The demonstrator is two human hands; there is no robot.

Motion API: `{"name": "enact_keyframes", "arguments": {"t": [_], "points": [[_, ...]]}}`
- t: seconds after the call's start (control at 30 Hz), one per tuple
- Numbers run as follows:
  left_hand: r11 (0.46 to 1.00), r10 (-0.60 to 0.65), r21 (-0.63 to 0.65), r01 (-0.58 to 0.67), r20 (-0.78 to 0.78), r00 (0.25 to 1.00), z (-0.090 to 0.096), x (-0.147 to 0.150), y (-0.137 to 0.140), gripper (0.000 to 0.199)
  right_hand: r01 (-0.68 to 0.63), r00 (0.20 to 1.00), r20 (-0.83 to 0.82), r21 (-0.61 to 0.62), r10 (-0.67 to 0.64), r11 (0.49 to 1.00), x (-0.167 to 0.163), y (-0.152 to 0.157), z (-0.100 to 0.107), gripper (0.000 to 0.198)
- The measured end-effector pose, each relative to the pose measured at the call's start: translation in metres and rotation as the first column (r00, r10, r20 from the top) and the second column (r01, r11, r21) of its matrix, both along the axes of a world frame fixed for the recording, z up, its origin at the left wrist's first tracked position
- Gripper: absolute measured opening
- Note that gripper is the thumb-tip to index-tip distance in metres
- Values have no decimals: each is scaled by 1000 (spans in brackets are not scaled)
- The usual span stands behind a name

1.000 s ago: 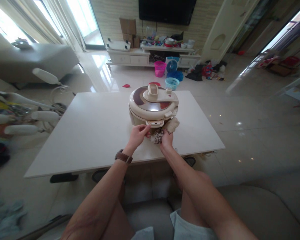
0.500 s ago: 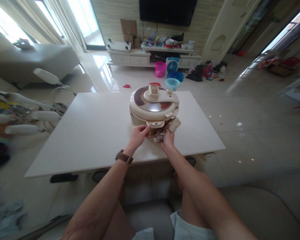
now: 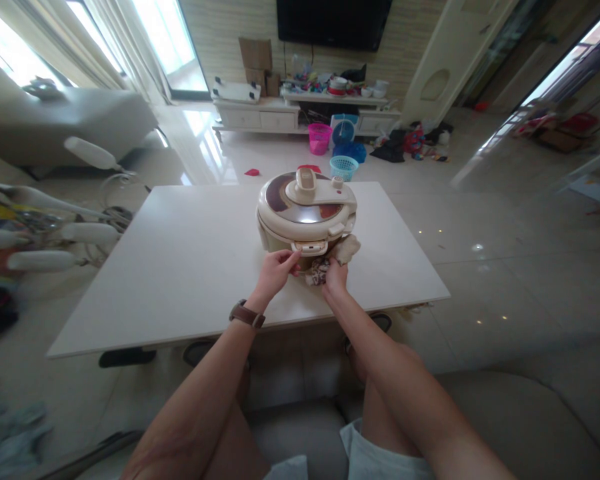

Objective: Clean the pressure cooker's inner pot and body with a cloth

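A cream electric pressure cooker (image 3: 307, 213) with a brown and silver lid stands upright on the white table (image 3: 195, 267), its lid closed. My left hand (image 3: 276, 272), with a brown watch on the wrist, is closed at the left end of the cooker's front handle (image 3: 310, 249); the thumb lies against the handle and the other fingers curl beneath. Bunched in my right hand (image 3: 336, 277) is a patterned beige and dark cloth (image 3: 347, 249), held just below and right of that handle, against the cooker's front. The fingertips of my right hand are hidden by the cloth.
Beyond the table, a pink basket (image 3: 320, 138) and a light blue basket (image 3: 344, 168) stand on the floor before a cluttered white TV cabinet (image 3: 245, 120). White padded bars (image 3: 90, 232) of some equipment are near the table's left side. A sofa (image 3: 525, 413) is at lower right.
The whole view has shifted very slightly. Both hands, the cloth and the cooker keep the same places relative to each other.
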State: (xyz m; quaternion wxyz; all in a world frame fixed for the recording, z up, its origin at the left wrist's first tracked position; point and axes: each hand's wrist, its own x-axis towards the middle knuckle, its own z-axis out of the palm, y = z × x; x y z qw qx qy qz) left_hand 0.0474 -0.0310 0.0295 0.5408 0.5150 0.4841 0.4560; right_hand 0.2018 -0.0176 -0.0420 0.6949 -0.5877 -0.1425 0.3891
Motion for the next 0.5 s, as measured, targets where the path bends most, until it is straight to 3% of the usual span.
{"name": "enact_keyframes", "arguments": {"t": [0.5], "points": [[1000,-6,7,6,6,1000,1,1,-1,67,-21,999,31,37,19,999,4,2,-13,34]]}}
